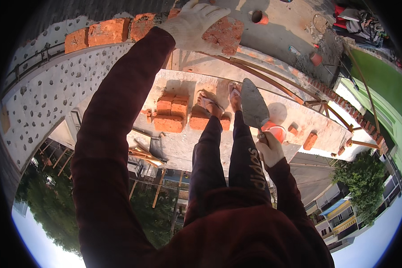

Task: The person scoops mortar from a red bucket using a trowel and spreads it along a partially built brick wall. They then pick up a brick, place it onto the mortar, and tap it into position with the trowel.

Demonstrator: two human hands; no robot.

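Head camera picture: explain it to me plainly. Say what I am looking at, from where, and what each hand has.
This is one picture from a wide fisheye camera worn on a person's head, looking down along their own body. The lens bends straight edges, so the wall and ledge look curved. No machine is here, only a person working with two hands. The left hand, in a pale work glove, grips a rough red brick up at a row of bricks on top of a wall. The right hand holds a trowel by its handle, blade pointing away. Below are the person's legs and sandalled feet on a concrete slab, where a stack of bricks and an orange bucket sit.
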